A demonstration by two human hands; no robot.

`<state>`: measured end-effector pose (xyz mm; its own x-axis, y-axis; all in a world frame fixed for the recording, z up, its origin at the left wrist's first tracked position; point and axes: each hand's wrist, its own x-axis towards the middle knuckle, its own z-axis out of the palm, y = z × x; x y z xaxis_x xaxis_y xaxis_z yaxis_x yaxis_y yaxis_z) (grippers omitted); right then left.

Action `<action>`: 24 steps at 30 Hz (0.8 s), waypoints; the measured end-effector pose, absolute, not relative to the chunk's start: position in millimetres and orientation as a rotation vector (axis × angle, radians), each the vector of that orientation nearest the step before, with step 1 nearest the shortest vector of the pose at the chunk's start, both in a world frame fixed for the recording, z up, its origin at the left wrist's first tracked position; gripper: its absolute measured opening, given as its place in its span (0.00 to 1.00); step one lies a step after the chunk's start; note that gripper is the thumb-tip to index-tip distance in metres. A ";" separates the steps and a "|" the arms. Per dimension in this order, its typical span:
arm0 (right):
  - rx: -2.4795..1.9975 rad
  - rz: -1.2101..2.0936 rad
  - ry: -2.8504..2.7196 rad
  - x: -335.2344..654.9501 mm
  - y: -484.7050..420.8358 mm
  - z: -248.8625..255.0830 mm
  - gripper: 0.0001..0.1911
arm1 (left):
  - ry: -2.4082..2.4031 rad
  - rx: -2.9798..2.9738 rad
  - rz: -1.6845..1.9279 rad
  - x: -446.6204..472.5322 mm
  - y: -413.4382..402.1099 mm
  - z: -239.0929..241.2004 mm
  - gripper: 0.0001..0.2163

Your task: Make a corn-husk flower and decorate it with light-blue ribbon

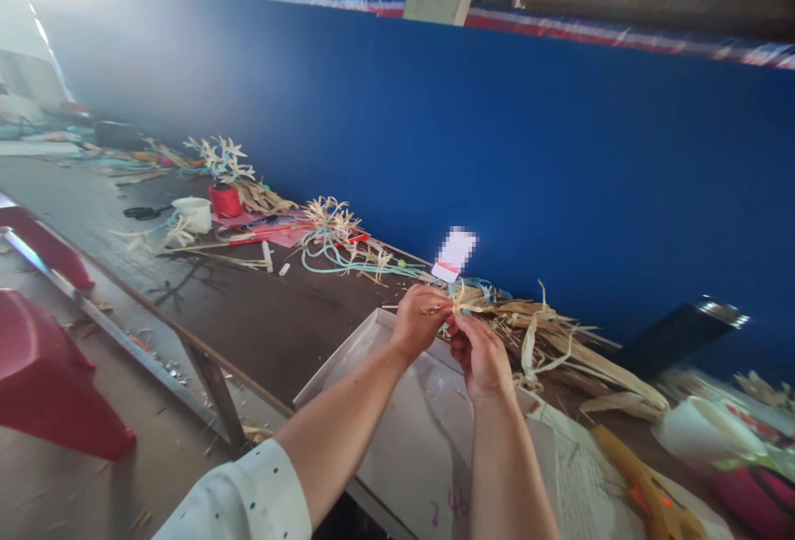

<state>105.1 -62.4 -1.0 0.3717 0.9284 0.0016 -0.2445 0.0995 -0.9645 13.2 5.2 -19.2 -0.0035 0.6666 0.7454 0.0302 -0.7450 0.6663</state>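
Observation:
My left hand (pixel 417 320) and my right hand (pixel 483 356) meet over a shallow white cardboard tray (pixel 428 457). Pinched between their fingertips is a small pale husk flower (pixel 465 303) with narrow, pointed petals. A bit of light blue shows by the fingers, but the grip hides most of the flower's base. Just beyond my right hand lies a heap of dry corn husks (pixel 559 329). A small white card (pixel 456 254), blurred out, stands behind my fingers.
Left along the table are finished-looking husk flowers (pixel 332 217), light-blue cords (pixel 329 262), a red thread spool (pixel 224 200), a white cup (pixel 194 214) and black scissors (pixel 146 213). At right are a black cylinder (pixel 683 337), a white container (pixel 708 432) and a yellow glue gun (pixel 652 482).

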 end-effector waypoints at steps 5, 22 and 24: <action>-1.254 0.882 -0.808 112.5 -62.5 -1.9 0.23 | 0.763 1.750 1.792 13.8 8.8 -22.3 0.01; -1.294 0.741 -0.618 118.0 -54.7 -9.5 0.17 | 0.704 1.549 1.479 11.5 9.7 -18.2 0.06; -1.326 0.748 -0.704 117.7 -54.9 -10.9 0.18 | 0.719 1.482 1.406 11.6 10.1 -18.4 0.07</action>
